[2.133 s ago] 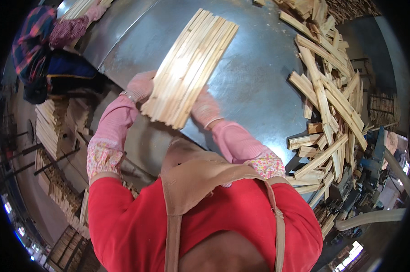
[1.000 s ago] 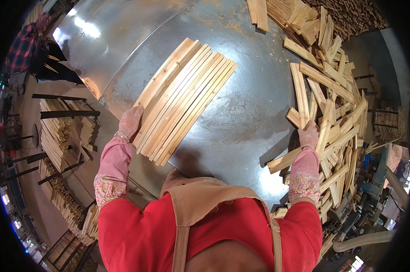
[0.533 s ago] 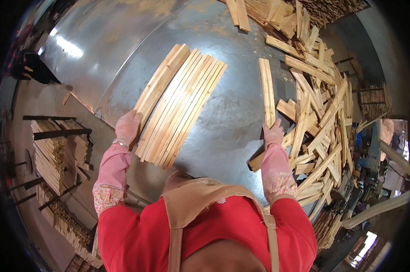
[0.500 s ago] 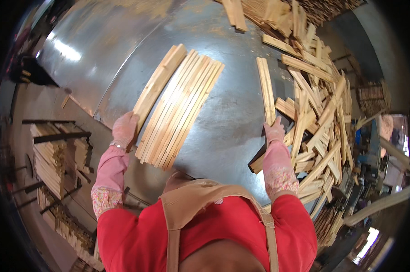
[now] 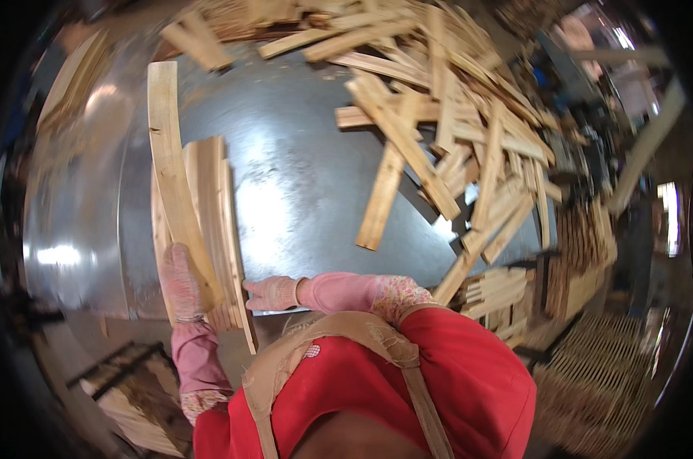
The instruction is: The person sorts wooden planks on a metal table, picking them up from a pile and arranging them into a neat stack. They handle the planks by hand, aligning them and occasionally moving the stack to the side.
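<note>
A stack of thin wooden slats (image 5: 201, 222) is held at the near left edge of a round sheet-metal table (image 5: 300, 191). The left hand (image 5: 180, 284), in a pink knit glove, is wrapped around the near end of the stack from the left, its fingers closed on the wood. The right hand (image 5: 273, 293), gloved alike, is pressed against the stack's right edge near the bottom, fingers together and flat on the slats; whether anything is gripped by it cannot be told. One longer slat (image 5: 170, 168) is laid on top of the stack and reaches further across the table than the rest.

A loose heap of slats (image 5: 446, 99) is spread over the far and right part of the table, the pieces crossed at many angles. One slat (image 5: 383, 197) is seen lying partly apart from the heap, toward the bare middle of the metal.

No bin or box is shown. Beside the table at the right, bundles of slats (image 5: 499, 294) are stacked in tidy layers, and further sorted stacks (image 5: 583, 260) are seen just beyond them. Below the left hand, a wooden pallet (image 5: 124, 390) is seen on the floor, its contents too blurred to tell. A red garment and tan apron straps (image 5: 339, 359) fill the lower edge.
</note>
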`<state>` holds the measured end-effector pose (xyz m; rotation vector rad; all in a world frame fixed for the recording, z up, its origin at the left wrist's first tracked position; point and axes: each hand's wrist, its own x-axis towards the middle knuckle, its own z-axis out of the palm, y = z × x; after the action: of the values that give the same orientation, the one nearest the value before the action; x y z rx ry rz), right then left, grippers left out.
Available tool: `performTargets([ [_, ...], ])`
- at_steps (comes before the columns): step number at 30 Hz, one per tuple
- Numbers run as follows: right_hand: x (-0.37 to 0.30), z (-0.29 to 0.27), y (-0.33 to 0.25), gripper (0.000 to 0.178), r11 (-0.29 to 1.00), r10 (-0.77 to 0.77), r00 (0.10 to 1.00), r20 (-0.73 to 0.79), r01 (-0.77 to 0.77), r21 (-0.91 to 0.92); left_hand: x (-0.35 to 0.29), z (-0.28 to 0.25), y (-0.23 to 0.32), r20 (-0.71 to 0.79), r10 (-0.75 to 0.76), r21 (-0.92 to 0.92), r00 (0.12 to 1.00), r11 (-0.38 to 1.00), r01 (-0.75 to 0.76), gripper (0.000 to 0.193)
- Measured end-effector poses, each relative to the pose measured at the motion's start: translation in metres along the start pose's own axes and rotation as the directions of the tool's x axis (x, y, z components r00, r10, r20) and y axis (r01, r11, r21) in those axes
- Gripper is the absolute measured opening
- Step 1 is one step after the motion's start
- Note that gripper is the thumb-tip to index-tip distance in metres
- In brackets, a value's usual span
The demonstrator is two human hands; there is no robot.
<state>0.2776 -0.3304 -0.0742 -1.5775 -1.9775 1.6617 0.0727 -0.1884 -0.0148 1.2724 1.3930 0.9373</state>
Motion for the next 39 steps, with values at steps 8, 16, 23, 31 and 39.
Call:
performTargets([
  [8,-0.305,-0.057,0.091,0.116,0.771,0.471,0.462,-0.751,0.198,0.605,-0.190,0.346,0.093,0.639,0.170,-0.124,0.750,0.985,-0.118,0.040],
  [16,-0.631,0.152,0.286,0.069,0.664,0.683,-0.652,-0.330,0.367,0.651,-0.459,0.537,0.058,0.976,-0.101,0.054,-0.190,0.970,-0.236,0.055],
  [23,-0.731,0.392,0.444,0.074,0.239,0.670,-0.651,0.357,0.645,0.726,-0.527,0.564,0.016,0.914,-0.308,0.188,-0.263,0.898,-0.398,0.054],
  [31,-0.715,0.439,0.490,0.095,-0.160,0.556,-0.640,0.530,0.543,0.824,-0.506,0.557,-0.013,0.914,-0.397,0.272,-0.089,0.759,-0.592,0.052],
  [39,-0.736,0.460,0.487,0.095,-0.428,0.578,-0.531,0.620,0.449,0.784,-0.521,0.561,-0.018,0.878,-0.471,0.337,-0.086,0.736,-0.588,0.051],
])
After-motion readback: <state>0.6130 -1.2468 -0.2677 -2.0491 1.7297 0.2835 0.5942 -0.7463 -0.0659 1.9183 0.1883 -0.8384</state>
